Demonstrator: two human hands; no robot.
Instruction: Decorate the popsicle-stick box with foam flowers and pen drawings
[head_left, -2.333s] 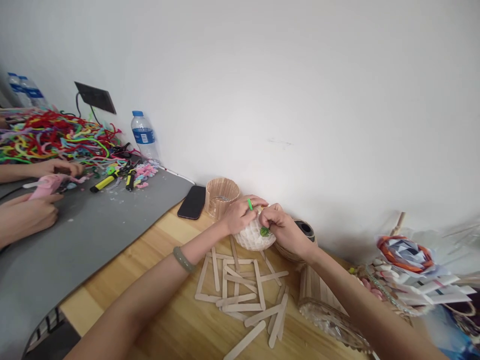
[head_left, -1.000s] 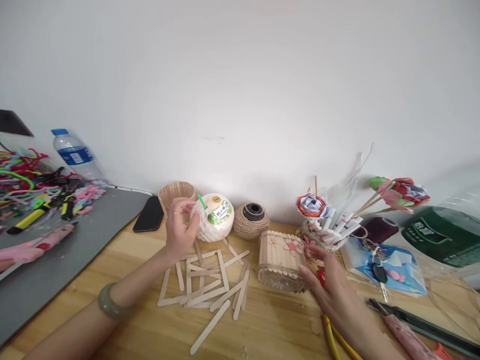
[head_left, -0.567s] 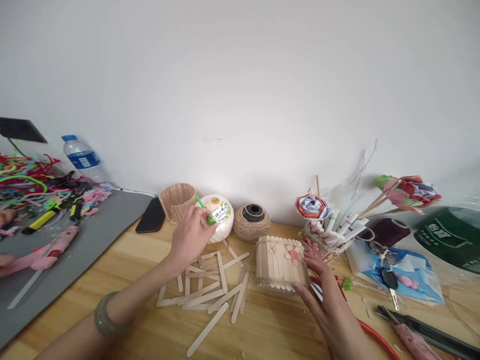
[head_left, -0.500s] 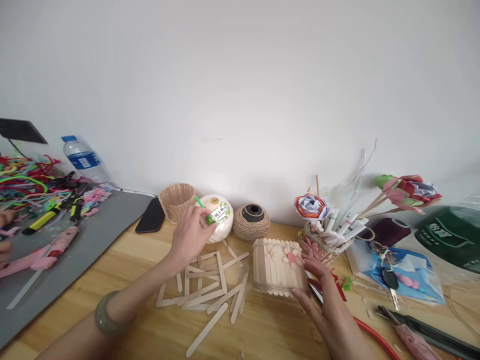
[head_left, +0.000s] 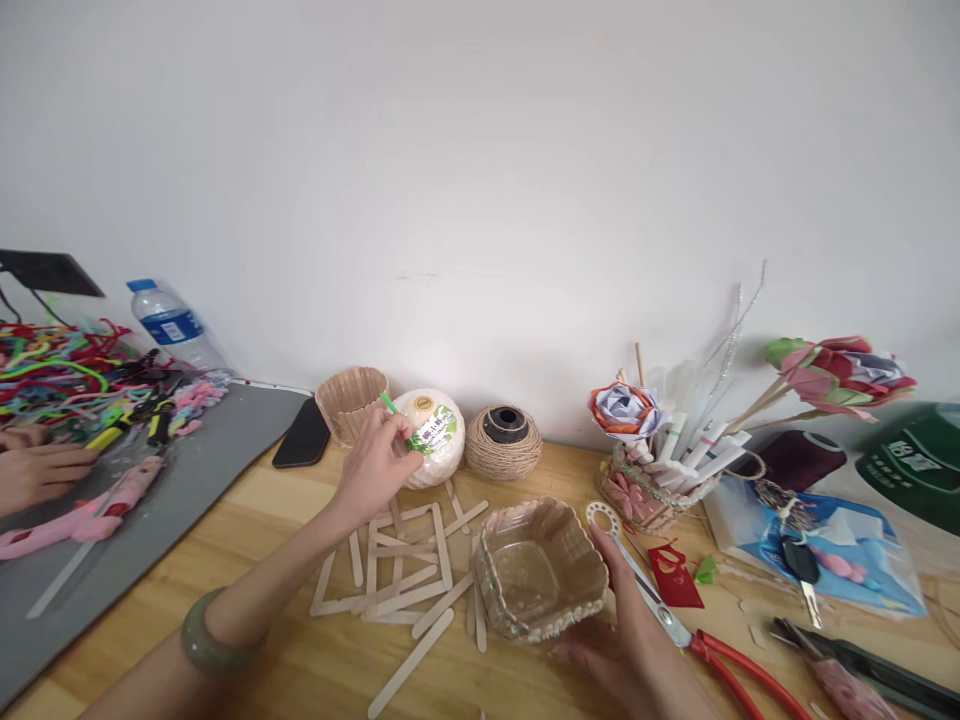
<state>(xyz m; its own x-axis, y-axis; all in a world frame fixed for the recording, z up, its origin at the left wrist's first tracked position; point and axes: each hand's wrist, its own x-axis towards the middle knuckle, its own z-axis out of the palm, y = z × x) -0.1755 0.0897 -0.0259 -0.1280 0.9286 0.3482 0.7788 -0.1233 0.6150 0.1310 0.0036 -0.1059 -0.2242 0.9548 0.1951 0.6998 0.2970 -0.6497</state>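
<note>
My left hand (head_left: 379, 455) pinches a small green strip (head_left: 388, 402) beside a white wrapped round item (head_left: 435, 440) with a printed label. In my right hand (head_left: 622, 630) is a craft-stick basket (head_left: 491, 590), tilted so its open top and inside show; the fingers are on its right side and beneath it. Loose wooden sticks (head_left: 409, 590) lie scattered on the table to the left of the basket. Behind them stands another craft-stick ring (head_left: 351, 405), near my left fingertips.
A twine spool (head_left: 502, 445) stands by the wall. Right: paper flowers (head_left: 626, 408) in a basket, red-handled pliers (head_left: 720, 655), a key (head_left: 802, 570). Left: a phone (head_left: 302, 433), a bottle (head_left: 172, 325), pipe cleaners (head_left: 60, 370) and another person's hands (head_left: 45, 470).
The basket has turned from showing its flowered outer side to showing its open inside. My right hand has shifted lower around it. The other person's hands have come further into view.
</note>
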